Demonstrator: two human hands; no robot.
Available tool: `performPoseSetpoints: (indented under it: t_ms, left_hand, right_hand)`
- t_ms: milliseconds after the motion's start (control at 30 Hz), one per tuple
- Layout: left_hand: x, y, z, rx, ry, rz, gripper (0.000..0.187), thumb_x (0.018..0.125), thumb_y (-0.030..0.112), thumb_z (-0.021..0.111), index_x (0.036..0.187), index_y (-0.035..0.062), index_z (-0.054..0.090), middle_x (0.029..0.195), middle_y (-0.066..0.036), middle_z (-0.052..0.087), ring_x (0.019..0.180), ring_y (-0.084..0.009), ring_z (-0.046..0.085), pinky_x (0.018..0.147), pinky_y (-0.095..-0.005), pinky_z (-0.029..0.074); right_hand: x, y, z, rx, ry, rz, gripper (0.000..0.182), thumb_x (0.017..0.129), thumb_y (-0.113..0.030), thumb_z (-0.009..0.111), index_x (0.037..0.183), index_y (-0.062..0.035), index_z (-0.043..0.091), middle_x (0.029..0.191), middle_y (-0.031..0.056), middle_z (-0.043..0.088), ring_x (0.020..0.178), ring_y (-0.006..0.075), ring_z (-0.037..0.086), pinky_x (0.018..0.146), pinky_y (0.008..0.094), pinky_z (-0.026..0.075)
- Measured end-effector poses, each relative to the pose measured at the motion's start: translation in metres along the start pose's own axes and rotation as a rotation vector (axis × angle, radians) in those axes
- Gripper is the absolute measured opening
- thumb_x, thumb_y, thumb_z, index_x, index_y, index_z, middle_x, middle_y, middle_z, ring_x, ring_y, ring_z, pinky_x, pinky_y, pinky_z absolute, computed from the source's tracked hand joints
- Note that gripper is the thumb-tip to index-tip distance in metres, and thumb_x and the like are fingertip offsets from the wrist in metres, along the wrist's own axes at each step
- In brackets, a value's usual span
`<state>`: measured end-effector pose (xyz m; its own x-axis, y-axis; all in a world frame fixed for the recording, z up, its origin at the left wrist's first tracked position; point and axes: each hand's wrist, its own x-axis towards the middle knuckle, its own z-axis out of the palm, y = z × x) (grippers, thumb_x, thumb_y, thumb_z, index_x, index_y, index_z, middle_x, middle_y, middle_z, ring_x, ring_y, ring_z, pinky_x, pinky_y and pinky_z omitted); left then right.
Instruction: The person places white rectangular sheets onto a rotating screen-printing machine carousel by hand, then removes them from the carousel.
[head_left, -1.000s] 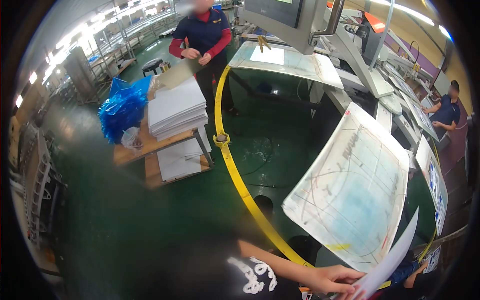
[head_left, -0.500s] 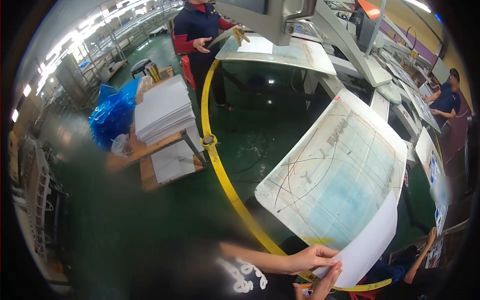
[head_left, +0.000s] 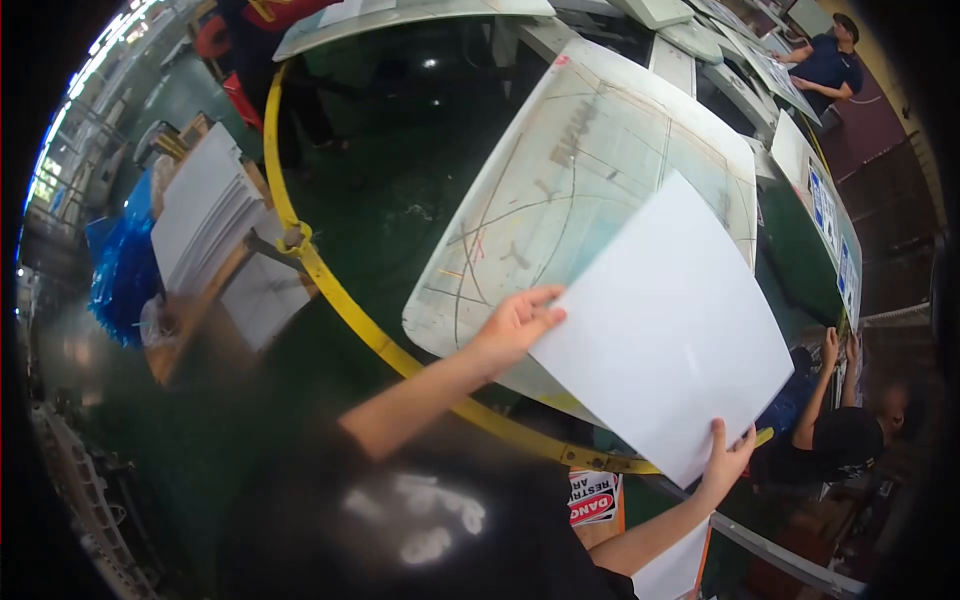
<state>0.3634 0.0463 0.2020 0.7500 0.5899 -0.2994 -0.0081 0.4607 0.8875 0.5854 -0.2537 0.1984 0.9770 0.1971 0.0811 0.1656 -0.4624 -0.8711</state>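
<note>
A blank white sheet [head_left: 665, 330] is stretched between my two hands, over the near part of a large pale board [head_left: 500, 250] with rounded corners. My left hand [head_left: 518, 325] pinches the sheet's left corner between thumb and fingers. At the lower right edge, my right hand [head_left: 727, 462] grips it, thumb on top and the other fingers partly behind. Dark curved lines, stains and a bluish patch mark the board's surface. Its near right part is hidden beneath the sheet.
A curved yellow rail [head_left: 375, 340] runs between me and the board. Stacked white sheets [head_left: 205, 215] stand on a wooden stand at left, beside blue plastic [head_left: 122, 265]. Another pale board [head_left: 400, 14] is at the back. Co-workers [head_left: 828, 70] work by printed panels [head_left: 835, 225] on the right.
The sheet has been raised and swung flat over the board. My hands, close together at its near corner before, are now apart on two sides. The camera view has turned.
</note>
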Motion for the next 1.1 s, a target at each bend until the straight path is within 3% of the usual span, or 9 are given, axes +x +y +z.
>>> performPoseSetpoints:
  t_ms: [100,200,300,400,500,600,900,1100]
  left_hand:
    - [0.037,-0.015,-0.018,-0.262,-0.054,0.112,0.038,0.09,0.014,0.055,0.123,-0.0022,0.044,0.098,-0.01,0.065,0.086,-0.0105,0.061,0.078,-0.0234,0.047]
    - [0.068,-0.022,-0.035,-0.13,-0.057,0.15,0.04,0.09,0.015,0.056,0.123,-0.0047,0.046,0.099,-0.011,0.065,0.085,-0.0105,0.061,0.08,-0.0223,0.047]
    - [0.094,-0.026,-0.054,0.127,-0.083,0.274,0.045,0.083,0.024,0.064,0.119,-0.001,0.054,0.112,-0.015,0.06,0.104,-0.0201,0.057,0.092,-0.0303,0.042]
    - [0.105,-0.02,-0.075,1.113,0.027,0.491,0.051,0.072,0.039,0.071,0.11,0.0069,0.064,0.131,-0.017,0.046,0.129,-0.0345,0.032,0.106,-0.0455,0.025]
    - [0.115,-0.027,-0.083,1.323,0.07,0.541,0.055,0.063,0.049,0.073,0.104,0.0136,0.069,0.145,-0.014,0.027,0.135,-0.0441,0.0,0.106,-0.0594,0.003]
    - [0.118,-0.03,-0.086,1.381,0.101,0.586,0.054,0.063,0.051,0.072,0.104,0.0154,0.069,0.149,-0.013,0.017,0.133,-0.0478,-0.006,0.101,-0.0667,-0.003]
    - [0.111,-0.026,-0.088,1.456,0.162,0.516,0.053,0.062,0.051,0.071,0.106,0.0224,0.068,0.151,-0.009,0.007,0.131,-0.0486,-0.017,0.095,-0.0729,-0.006]
    - [0.108,-0.025,-0.084,1.503,0.198,0.465,0.052,0.063,0.051,0.071,0.108,0.0269,0.067,0.152,-0.008,0.005,0.131,-0.0484,-0.016,0.095,-0.0737,-0.004]
  right_hand:
    - [0.014,-0.006,0.016,0.009,-0.013,0.12,0.068,0.073,-0.012,0.076,0.126,0.006,0.038,0.099,0.0144,0.058,0.08,0.0135,0.059,0.069,0.0223,0.046]
    - [0.032,0.007,0.039,0.118,-0.14,0.082,0.061,0.072,-0.01,0.077,0.119,0.0088,0.043,0.099,0.0139,0.059,0.079,0.0127,0.059,0.066,0.0214,0.046]
    - [0.049,0.026,0.072,0.029,-0.089,-0.092,0.057,0.07,-0.012,0.078,0.113,0.0103,0.047,0.099,0.0125,0.059,0.077,0.0125,0.058,0.066,0.0215,0.047]
    - [0.052,0.022,0.092,-0.212,0.02,-0.078,0.061,0.063,-0.019,0.083,0.108,0.0081,0.051,0.095,0.0116,0.06,0.081,0.0152,0.058,0.071,0.0255,0.046]
    - [0.042,0.011,0.105,-0.285,0.039,-0.091,0.059,0.063,-0.021,0.082,0.106,0.0065,0.053,0.096,0.012,0.06,0.085,0.0182,0.058,0.075,0.0279,0.046]
    - [0.035,0.014,0.114,-0.211,0.099,-0.135,0.059,0.063,-0.025,0.082,0.106,0.0054,0.054,0.097,0.0129,0.06,0.087,0.0207,0.058,0.078,0.0299,0.045]
    - [0.027,0.016,0.114,-0.282,0.104,-0.104,0.06,0.063,-0.026,0.082,0.106,0.0063,0.054,0.101,0.0157,0.061,0.09,0.0232,0.058,0.082,0.032,0.044]
    - [0.028,0.02,0.115,-0.248,0.091,-0.109,0.061,0.063,-0.026,0.082,0.107,0.0067,0.054,0.1,0.0167,0.061,0.089,0.0242,0.059,0.081,0.032,0.045]
